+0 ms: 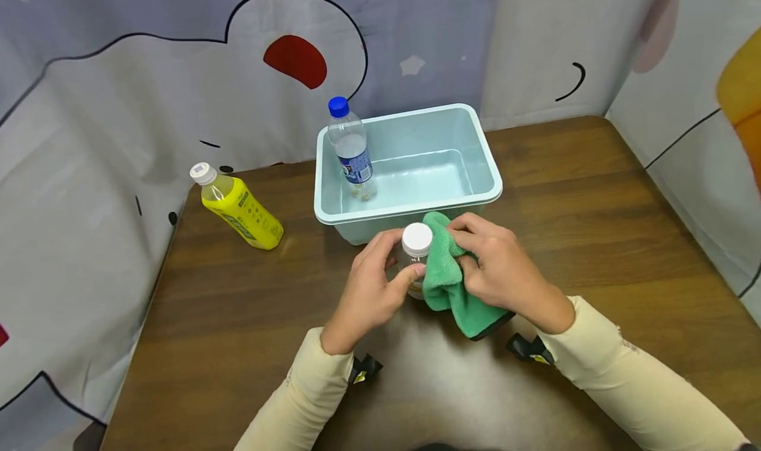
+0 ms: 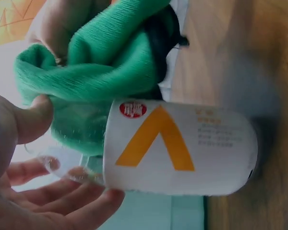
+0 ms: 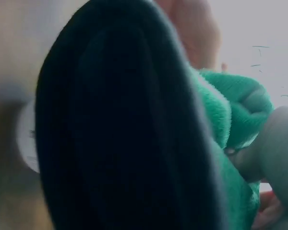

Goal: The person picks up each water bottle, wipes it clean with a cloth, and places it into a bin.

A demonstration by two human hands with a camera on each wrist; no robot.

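Observation:
Near the middle of the table, my left hand (image 1: pixel 370 284) holds a clear plastic bottle (image 1: pixel 417 240) with a white cap, thumb on one side and fingers on the other. In the left wrist view, the bottle (image 2: pixel 182 148) shows a white label with an orange angled mark and a small red oval. My right hand (image 1: pixel 498 266) grips a bunched green cloth (image 1: pixel 444 276) that lies against the bottle's right side. Up close in the right wrist view, the cloth's dark part (image 3: pixel 120 124) fills much of the picture and covers most of the bottle.
Just beyond my hands stands a pale blue plastic bin (image 1: pixel 410 210). Inside its left end, a clear bottle with a blue cap (image 1: pixel 352 150) leans upright. To the left on the wooden table (image 1: pixel 238 332) is a yellow bottle (image 1: pixel 244 213) with a white cap. A printed curtain (image 1: pixel 178 101) hangs behind.

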